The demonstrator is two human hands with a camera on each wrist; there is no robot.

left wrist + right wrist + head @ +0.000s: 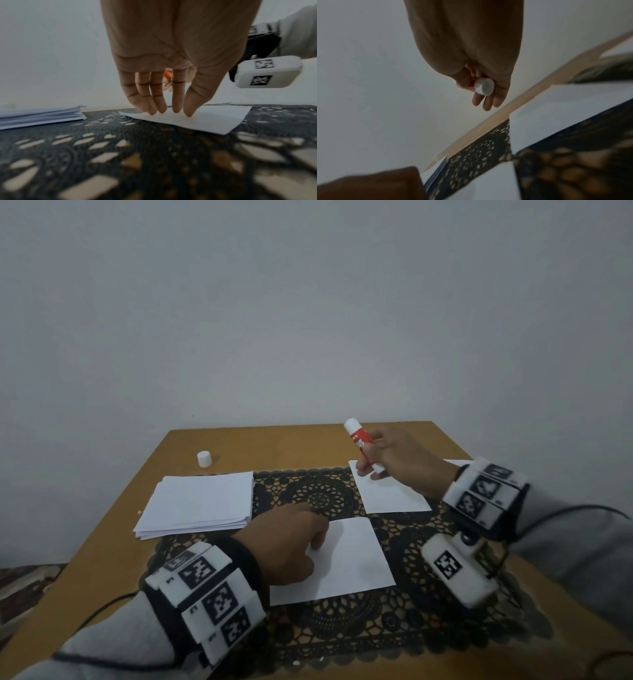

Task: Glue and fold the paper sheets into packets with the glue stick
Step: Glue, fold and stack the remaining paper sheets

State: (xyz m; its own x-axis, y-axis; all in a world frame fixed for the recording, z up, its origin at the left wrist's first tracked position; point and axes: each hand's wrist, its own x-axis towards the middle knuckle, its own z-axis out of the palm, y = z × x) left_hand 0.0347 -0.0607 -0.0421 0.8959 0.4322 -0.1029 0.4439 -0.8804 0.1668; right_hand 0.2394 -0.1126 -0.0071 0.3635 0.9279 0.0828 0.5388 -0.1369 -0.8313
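A white paper sheet (346, 559) lies on the black lace mat (318, 494) in front of me. My left hand (294, 542) presses its straight fingertips (175, 110) down on the sheet (205, 119) near its left edge. My right hand (390, 453) is raised over the far right and grips a red and white glue stick (359, 443), its white end (484, 86) facing the wrist camera. Under that hand lies a second sheet (390, 494).
A stack of white sheets (202, 501) sits at the left on the wooden table (102, 542), seen edge-on in the left wrist view as a paper stack (39, 115). A white cap (204, 458) stands at the far left near the wall. Cables trail off both wrists.
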